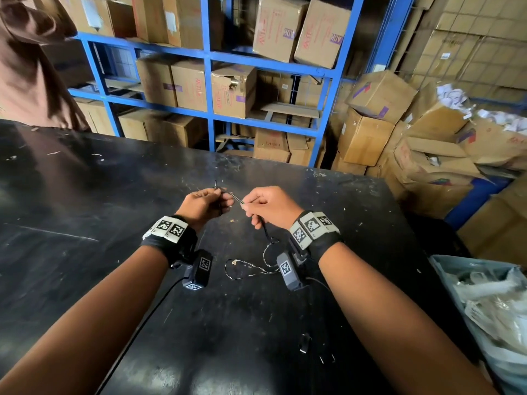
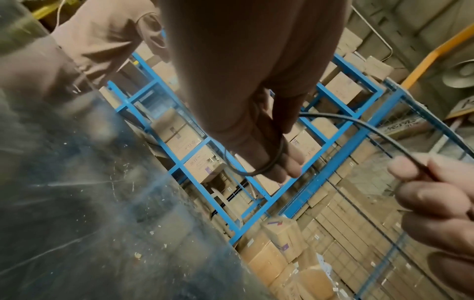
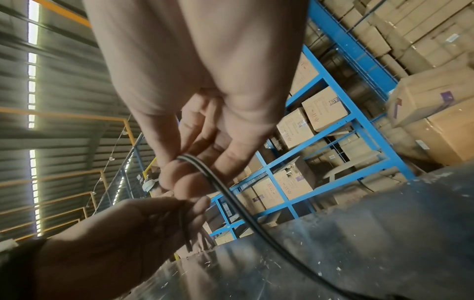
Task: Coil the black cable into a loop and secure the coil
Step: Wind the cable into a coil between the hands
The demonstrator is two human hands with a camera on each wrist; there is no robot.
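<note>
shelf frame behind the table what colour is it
Blue. The shelf frame shows best in the head view, with cardboard boxes on it.

Dim daylight, blurred wrist views, edge distortion

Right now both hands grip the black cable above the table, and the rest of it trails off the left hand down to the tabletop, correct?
Not quite. Both hands, left hand and right hand, do grip the black cable above the table, but the head view shows the rest trailing from the right hand.
</note>
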